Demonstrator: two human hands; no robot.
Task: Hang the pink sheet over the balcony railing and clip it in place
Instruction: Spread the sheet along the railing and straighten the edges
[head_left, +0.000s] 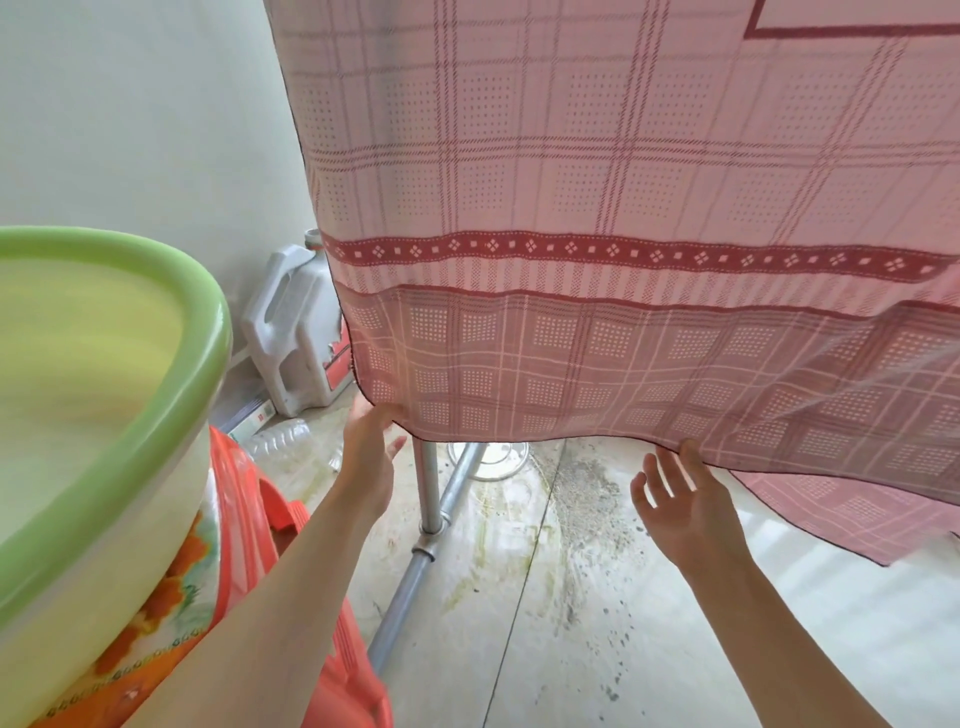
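1. The pink sheet (597, 218) hangs already from above, its lower hem just over the metal pipe frame (431, 483); no clip is visible.
2. Your left hand (370, 457) touches the hem corner above the frame; whether it pinches, I cannot tell.
3. Your right hand (680, 504) is released under the hem, fingers spread.
4. Pull the hem level and smooth with both hands; avoid the dirty floor (571, 597).

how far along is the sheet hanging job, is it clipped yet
Done: the pink checked sheet already hangs down from above. In hand: the left hand touches its bottom corner and the right hand is open under the hem, seemingly straightening it. Left: no clip shows here, and the top edge is out of view.
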